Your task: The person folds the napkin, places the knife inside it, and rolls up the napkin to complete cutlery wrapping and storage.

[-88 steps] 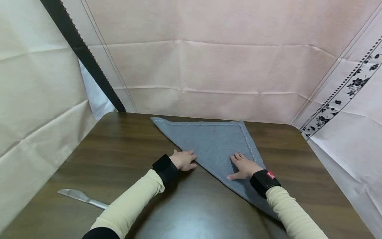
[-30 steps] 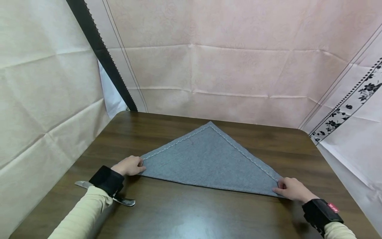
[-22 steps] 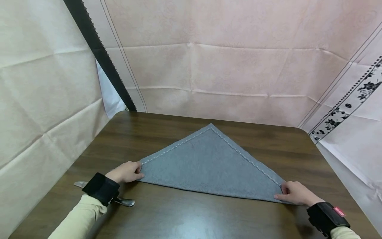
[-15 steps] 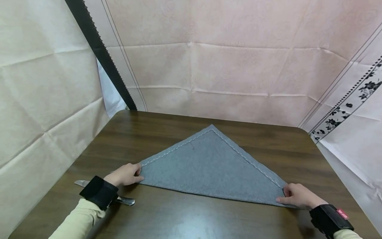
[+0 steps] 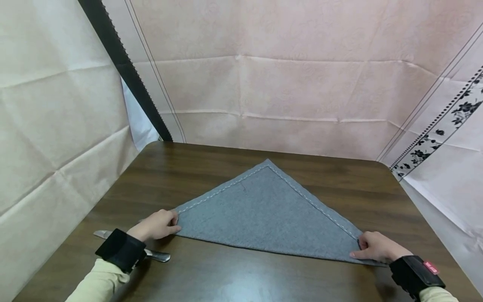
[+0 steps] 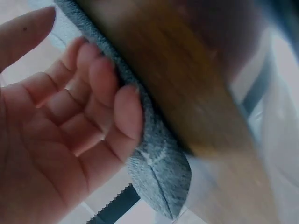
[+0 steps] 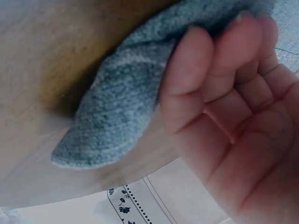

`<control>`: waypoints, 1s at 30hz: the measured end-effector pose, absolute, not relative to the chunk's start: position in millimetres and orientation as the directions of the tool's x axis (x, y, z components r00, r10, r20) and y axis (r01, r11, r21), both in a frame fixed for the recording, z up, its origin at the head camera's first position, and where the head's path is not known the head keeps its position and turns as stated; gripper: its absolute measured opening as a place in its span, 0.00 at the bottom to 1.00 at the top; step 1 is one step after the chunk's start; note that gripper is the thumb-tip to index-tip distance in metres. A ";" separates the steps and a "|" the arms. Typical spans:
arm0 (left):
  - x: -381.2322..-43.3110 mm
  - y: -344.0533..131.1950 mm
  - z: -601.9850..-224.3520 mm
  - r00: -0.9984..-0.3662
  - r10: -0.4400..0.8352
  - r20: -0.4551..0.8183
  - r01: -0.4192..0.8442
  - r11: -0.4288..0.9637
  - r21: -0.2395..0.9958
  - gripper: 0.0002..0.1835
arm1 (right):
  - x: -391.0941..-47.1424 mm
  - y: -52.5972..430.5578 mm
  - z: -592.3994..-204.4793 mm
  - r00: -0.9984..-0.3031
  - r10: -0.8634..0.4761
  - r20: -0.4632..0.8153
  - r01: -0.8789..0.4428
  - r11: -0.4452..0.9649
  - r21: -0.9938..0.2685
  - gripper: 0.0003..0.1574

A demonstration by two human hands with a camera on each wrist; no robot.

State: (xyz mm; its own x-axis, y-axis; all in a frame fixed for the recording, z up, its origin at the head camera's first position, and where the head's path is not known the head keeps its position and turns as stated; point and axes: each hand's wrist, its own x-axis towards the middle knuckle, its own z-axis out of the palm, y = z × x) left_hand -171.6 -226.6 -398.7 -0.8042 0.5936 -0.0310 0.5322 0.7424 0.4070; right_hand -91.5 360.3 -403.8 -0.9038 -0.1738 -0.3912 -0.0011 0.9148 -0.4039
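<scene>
A grey-blue cloth napkin [image 5: 264,218] with pale stitching near its edges lies folded as a triangle on the brown table, its peak at the far side and its long fold towards me. At the left corner, my left hand [image 5: 155,225] grips the cloth with curled fingers and the thumb by the fold. My right hand [image 5: 383,246] holds the right corner in the same way. In the left wrist view, fingertips press on the cloth [image 6: 161,179], and the corner sticks out past them. The right wrist view shows the other corner of the cloth [image 7: 112,112] curving out beyond my fingers.
Under my left wrist lies a silvery table knife [image 5: 159,256], its middle hidden by the wristband. The wooden table [image 5: 234,279] has a rounded far edge, with pale creased sheets [image 5: 279,92] hanging behind and on both sides.
Earlier the napkin lay skewed, with my left hand at its fold and my right hand flat on it. It has turned peak-away, both hands now grip its corners, and it has slid slightly towards me.
</scene>
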 end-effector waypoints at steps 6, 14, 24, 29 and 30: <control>-164.7 -241.3 -395.8 -0.814 0.573 0.090 0.560 0.736 0.381 0.12 | -92.3 358.8 -403.7 -0.907 -0.164 -0.388 0.008 0.914 -0.406 0.26; -143.0 -293.3 -393.9 -0.865 0.502 -0.025 0.481 0.841 0.248 0.16 | -95.1 357.9 -401.7 -0.891 -0.148 -0.430 0.036 0.919 -0.391 0.26; -142.8 -306.8 -398.1 -0.818 0.564 -0.117 0.539 0.821 0.190 0.20 | -95.9 359.7 -402.1 -0.893 -0.193 -0.407 -0.017 0.918 -0.396 0.25; -145.9 -304.6 -396.6 -0.778 0.618 -0.108 0.599 0.783 0.166 0.19 | -93.7 360.8 -403.5 -0.901 -0.218 -0.376 -0.050 0.912 -0.408 0.25; -146.4 -304.2 -396.9 -0.775 0.623 -0.106 0.605 0.780 0.161 0.19 | -93.4 361.2 -403.6 -0.902 -0.219 -0.373 -0.053 0.911 -0.408 0.25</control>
